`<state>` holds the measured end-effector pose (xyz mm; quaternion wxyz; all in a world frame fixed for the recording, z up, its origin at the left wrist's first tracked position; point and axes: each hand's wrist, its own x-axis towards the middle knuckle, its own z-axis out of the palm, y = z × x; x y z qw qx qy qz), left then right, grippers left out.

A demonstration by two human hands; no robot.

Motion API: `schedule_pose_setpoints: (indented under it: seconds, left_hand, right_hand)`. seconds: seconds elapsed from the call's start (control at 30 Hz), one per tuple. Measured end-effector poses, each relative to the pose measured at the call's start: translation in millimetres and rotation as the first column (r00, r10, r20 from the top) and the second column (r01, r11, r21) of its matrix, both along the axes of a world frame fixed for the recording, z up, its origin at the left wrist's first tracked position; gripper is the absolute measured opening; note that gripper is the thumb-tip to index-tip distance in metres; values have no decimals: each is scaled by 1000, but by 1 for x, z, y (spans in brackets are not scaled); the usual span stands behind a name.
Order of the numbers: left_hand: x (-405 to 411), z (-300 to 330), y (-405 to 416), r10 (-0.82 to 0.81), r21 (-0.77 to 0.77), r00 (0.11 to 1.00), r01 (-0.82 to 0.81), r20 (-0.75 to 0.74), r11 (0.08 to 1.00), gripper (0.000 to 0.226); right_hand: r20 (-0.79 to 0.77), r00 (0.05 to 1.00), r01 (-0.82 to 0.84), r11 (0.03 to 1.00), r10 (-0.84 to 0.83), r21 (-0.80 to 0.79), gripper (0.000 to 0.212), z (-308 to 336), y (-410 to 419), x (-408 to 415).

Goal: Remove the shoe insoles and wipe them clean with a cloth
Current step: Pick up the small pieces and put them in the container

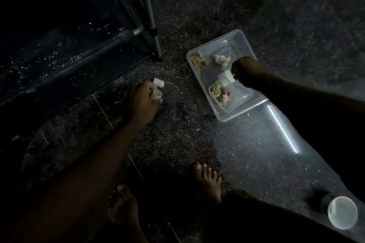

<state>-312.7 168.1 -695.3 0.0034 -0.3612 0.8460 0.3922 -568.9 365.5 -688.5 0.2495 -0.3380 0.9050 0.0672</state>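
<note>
Left hand: a small white tube is held in the curled grip of the left hand, low over the floor; a white cap lies just beyond the fingers.
Right hand: the right hand is reached into the clear plastic box, fingers pinched on a white piece, probably a cloth being fetched.
Box: crumpled rags are kept inside, within reach.
Insoles and shoes: none can be seen.
Corner: a white-lidded jar is stood aside.

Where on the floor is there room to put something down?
Bare floor lies between the left hand and the clear box, and in the lit patch between the box, the toes and the white cup. Inside the box it is crowded with cloth wads, and the right hand is there.
</note>
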Motion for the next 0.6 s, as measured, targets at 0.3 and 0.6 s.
schedule_pose_setpoints:
  seconds: [0.3, 0.6]
  left_hand:
    - [-47, 7, 15, -13, 88, 1000, 14, -14, 996, 27]
    - [-85, 15, 14, 9, 168, 993, 11, -114, 986, 33]
  right_hand:
    - [68, 990, 133, 962, -120, -239, 19, -13, 8, 10]
    - [518, 855, 320, 781, 5, -536, 28, 19, -68, 49]
